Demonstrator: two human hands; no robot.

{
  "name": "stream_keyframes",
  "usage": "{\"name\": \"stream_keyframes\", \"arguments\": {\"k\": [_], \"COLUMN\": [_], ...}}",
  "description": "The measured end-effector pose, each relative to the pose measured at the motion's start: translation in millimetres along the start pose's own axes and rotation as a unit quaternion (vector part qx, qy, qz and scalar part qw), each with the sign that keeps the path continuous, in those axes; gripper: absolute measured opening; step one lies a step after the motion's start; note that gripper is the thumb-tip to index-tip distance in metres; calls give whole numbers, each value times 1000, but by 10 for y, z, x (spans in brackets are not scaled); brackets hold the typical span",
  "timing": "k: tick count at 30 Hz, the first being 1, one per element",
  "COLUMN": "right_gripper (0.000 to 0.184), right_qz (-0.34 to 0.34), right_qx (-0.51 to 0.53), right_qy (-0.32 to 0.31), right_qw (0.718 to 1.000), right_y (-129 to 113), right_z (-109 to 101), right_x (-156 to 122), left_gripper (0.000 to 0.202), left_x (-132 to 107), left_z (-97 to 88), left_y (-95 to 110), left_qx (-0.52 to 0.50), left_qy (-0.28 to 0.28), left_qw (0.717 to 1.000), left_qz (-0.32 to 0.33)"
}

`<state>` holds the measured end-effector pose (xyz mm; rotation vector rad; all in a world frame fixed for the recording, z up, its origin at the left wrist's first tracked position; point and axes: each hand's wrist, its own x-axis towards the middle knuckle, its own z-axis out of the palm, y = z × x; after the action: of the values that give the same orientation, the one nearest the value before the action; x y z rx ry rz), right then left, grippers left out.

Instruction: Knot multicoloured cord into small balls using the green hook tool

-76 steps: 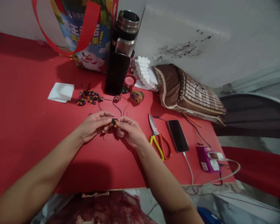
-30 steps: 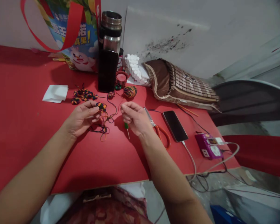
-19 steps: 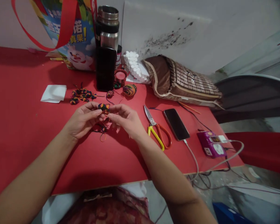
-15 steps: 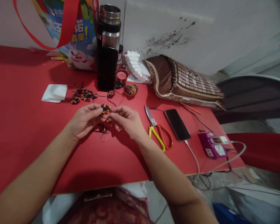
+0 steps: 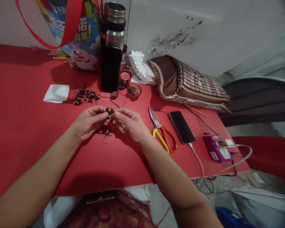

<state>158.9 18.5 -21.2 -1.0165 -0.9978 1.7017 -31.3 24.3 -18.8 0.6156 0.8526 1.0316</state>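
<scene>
Between my two hands is a small knotted piece of multicoloured yarn [image 5: 110, 112], dark with orange, yellow and red flecks. My left hand [image 5: 91, 120] pinches its left side between thumb and fingers. On its right side, my right hand [image 5: 129, 122] grips the edge with thumb and forefinger; the other fingers curl beneath. Loose strands and a dark yarn knot [image 5: 106, 130] hang or lie just below the hands. Beyond the left hand lies a cluster of similar yarn knots [image 5: 85, 95]. A striped yarn ball [image 5: 134, 91] and a smaller yarn ball [image 5: 114, 95] rest behind the hands.
Scissors [image 5: 160, 128] and a charging phone [image 5: 181, 126] lie to the right, near a purple box [image 5: 217, 148] with cables. At the back stand a black phone [image 5: 110, 69], a steel flask [image 5: 114, 27], a printed bag [image 5: 82, 53] and a brown cushion [image 5: 192, 79]. White paper [image 5: 56, 93] lies left.
The knotted yarn piece has turned a little between my fingers, and my right thumb and forefinger sit higher on its edge. The whole view has shifted slightly.
</scene>
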Motion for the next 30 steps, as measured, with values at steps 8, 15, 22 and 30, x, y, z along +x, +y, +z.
{"name": "stream_keyframes", "arguments": {"k": [8,15,22,30], "right_gripper": [28,16,9,8], "right_qz": [-48,-92,-212,-212], "right_qx": [-67,-157,-264,-278], "right_qy": [40,66,97,87], "right_qw": [996,981,936,933], "right_y": [-6,-35,-84,-46], "right_z": [-18,-38,-59,-8], "right_x": [-17,-28,-62,-99], "left_gripper": [36,35,34,26], "left_x": [-39,-8,-13,-85], "left_z": [2,25,51,100], "left_y": [16,6,-7,-39], "left_qx": [44,21,22,85], "left_qy": [-27,-12,9,44], "left_qw": [998,999,1000,994], "left_qz": [-38,-32,-11,55]}}
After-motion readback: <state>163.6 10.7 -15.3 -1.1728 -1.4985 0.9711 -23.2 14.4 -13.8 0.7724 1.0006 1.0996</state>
